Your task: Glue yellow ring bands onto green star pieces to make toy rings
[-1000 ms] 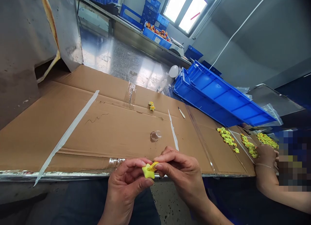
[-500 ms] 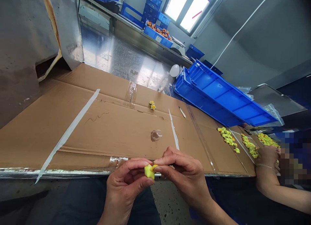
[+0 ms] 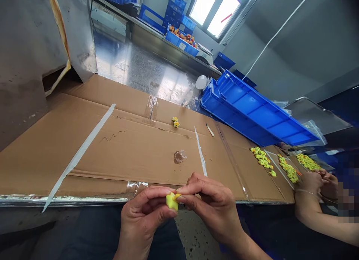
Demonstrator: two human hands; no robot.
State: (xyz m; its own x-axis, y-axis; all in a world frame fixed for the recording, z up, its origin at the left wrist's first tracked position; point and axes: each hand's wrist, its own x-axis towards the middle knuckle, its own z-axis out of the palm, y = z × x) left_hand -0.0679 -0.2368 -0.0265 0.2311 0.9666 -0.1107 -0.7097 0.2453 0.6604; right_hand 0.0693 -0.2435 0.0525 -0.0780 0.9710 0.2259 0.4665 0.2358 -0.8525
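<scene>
Between thumb and fingers, my left hand [image 3: 147, 211] pinches a small yellow-green star-shaped piece [image 3: 171, 202], just past the table's front edge. My right hand [image 3: 211, 200] is closed on a small orange-yellow piece [image 3: 177, 196] and presses it against the star's upper right side. The fingertips of both hands almost meet there and cover part of each piece. Farther back on the cardboard lie two finished-looking star pieces [image 3: 175, 122] with orange on them. A small clear cup [image 3: 180, 156] sits in front of my hands, on a dark stain.
Cardboard [image 3: 134, 147] covers the table, with white tape strips [image 3: 81, 151] across it. A pointed tool [image 3: 209, 130] lies near blue crates [image 3: 260, 106]. At right, a co-worker's hands [image 3: 311, 181] work beside rows of yellow pieces [image 3: 262, 157]. A metal housing [image 3: 25, 65] stands at left.
My hands stay nearly in place, still pressing the orange-yellow piece to the star, which has turned slightly. The co-worker's hands have come together, with both now visible.
</scene>
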